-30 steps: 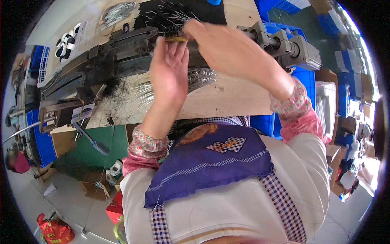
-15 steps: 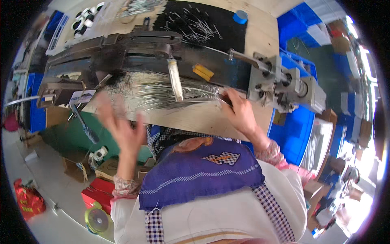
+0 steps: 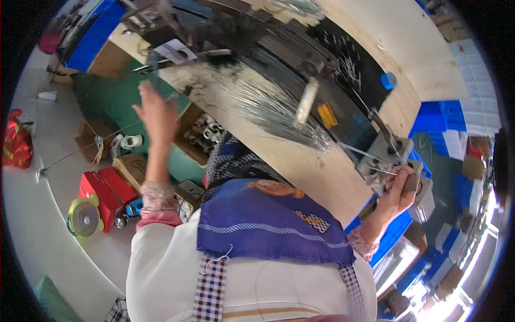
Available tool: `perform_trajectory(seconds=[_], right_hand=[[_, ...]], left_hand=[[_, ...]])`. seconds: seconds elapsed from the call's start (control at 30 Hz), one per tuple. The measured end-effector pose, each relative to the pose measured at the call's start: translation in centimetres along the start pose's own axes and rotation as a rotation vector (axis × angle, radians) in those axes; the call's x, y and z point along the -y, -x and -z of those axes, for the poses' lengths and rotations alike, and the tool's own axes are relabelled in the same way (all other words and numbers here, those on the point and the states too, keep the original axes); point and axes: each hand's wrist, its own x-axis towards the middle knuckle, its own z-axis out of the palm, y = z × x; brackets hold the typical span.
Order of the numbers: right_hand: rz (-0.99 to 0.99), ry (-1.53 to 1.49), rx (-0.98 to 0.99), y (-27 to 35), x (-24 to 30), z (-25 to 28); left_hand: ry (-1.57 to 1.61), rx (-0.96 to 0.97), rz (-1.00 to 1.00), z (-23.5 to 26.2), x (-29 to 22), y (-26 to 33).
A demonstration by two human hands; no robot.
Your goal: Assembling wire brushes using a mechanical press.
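Grey floor [image 3: 118,252], bright light [image 3: 441,307] at right.

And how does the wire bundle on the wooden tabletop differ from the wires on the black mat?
The wire bundle looks denser; the mat wires look sparser. The wire bundle runs mostly side by side; the mat wires point various ways. Both look thin and silvery.

Room along table edge [image 3: 323,181], wires [image 3: 268,110] beyond
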Motion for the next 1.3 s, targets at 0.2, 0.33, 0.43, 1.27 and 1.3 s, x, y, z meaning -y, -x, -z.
perform_trajectory(seconds=[0.2,0.33,0.43,1.27,1.3], right_hand=[[0.283,0.094,0.522,-1.5,5.3,-6.0],[0.307,0.136,0.536,-2.5,8.5,-8.6],[0.153,0.335,0.396,-5.3,6.8,-7.2],[0.663,0.919,0.393,-15.6,0.1,-12.5],[0.673,1.031,0.41,-17.4,-1.6,-12.6]], left_hand=[[1.313,0.627,-0.685,13.5,-16.3,2.1],[1.524,1.473,-0.503,14.4,-16.9,0.8],[1.472,0.921,-0.589,9.0,-14.6,0.3],[1.384,0.992,-0.682,11.5,-19.2,-2.0],[1.268,1.02,-0.736,11.6,-21.9,-2.1]])
